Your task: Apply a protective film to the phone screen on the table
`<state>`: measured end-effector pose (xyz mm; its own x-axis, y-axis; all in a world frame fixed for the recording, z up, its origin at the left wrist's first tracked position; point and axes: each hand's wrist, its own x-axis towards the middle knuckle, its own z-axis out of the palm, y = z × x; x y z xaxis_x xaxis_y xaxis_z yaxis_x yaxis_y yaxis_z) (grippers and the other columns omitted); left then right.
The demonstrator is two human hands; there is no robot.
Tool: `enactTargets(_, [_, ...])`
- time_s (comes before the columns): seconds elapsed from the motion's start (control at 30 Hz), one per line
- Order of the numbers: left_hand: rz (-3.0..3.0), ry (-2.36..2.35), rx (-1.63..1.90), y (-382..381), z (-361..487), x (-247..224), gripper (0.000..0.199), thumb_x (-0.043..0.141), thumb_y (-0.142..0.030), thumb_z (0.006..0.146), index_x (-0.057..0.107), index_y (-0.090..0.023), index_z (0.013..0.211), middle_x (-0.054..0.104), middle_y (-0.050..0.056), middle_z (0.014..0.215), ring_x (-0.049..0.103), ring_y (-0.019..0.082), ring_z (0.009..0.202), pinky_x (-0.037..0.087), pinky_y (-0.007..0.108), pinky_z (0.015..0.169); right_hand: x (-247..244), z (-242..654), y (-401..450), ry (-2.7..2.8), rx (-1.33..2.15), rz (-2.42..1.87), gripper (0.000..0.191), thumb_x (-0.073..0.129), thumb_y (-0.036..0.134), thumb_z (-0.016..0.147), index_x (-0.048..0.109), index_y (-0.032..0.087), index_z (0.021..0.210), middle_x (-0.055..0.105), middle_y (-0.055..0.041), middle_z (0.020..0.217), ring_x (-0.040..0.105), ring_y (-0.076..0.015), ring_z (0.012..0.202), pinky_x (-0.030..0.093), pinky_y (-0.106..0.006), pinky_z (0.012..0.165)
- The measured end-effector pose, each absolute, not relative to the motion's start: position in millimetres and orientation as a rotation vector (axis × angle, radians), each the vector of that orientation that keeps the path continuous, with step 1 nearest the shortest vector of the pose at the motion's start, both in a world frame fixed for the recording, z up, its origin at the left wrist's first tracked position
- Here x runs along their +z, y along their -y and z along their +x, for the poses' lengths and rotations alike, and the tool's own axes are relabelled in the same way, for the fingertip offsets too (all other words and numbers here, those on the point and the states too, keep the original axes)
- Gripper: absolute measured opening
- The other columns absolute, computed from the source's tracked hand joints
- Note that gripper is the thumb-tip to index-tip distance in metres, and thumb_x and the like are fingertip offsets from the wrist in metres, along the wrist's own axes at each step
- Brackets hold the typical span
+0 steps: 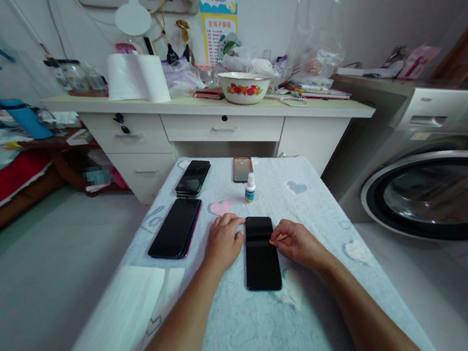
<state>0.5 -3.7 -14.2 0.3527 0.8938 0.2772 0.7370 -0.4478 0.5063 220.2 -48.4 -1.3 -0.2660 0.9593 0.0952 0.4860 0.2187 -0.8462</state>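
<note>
A black smartphone [261, 259] lies screen up on the cloth-covered table, its long side pointing away from me. My left hand [225, 240] rests at its upper left edge, fingers stretched out and apart, with the index fingertip touching the corner. At the phone's right edge, my right hand [291, 239] is closed in a pinch; whatever is between the fingertips is too small to make out. Just beyond the phone stands a small white spray bottle [249, 189] with a blue label. Behind it lies another phone [242, 169] with a pale, brownish surface.
Two stacks of dark phones, a nearer one [175, 231] and a farther one [193, 177], lie along the table's left side. White paper sheets [141, 289] hang over the left edge. A white desk [225, 119] with a flowered bowl [246, 87] stands ahead; a washing machine [425, 129] is at right.
</note>
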Motion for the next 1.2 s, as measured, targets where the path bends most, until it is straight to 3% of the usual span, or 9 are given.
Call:
enactTargets(0.63, [2.307,-1.467,0.769,3.9,3.0,-12.7,0.029,0.052,-0.016,0.080,0.064,-0.022,0.106,0.060,0.005,0.108,0.053,0.021,0.102,0.042,0.038,0.093,7.9,225.0,52.1,1.909,1.097,-1.324,0.008,0.058,0.014,0.077,0.064,0.018,0.079,0.055,-0.0011,0.085,0.058,-0.0100,0.072,0.047,-0.021,0.066])
enactTargets(0.9, [2.350,-1.574,0.612,10.3,9.9,-9.3,0.045,0.047,-0.018,0.085,0.052,-0.030,0.127,0.056,0.004,0.120,0.048,0.023,0.106,0.038,0.038,0.091,6.6,220.8,47.9,1.910,0.848,-1.398,0.008,0.058,0.014,0.079,0.064,0.018,0.078,0.054,-0.0003,0.080,0.059,-0.0110,0.073,0.047,-0.022,0.068])
enactTargets(1.2, [2.309,-1.644,0.504,11.4,15.5,-10.5,0.047,0.043,-0.019,0.085,0.049,-0.033,0.129,0.053,0.005,0.123,0.047,0.025,0.102,0.039,0.039,0.087,5.1,214.9,43.1,1.905,0.531,-1.549,0.007,0.058,0.017,0.082,0.065,0.019,0.082,0.057,-0.0026,0.083,0.059,-0.0148,0.078,0.046,-0.026,0.073])
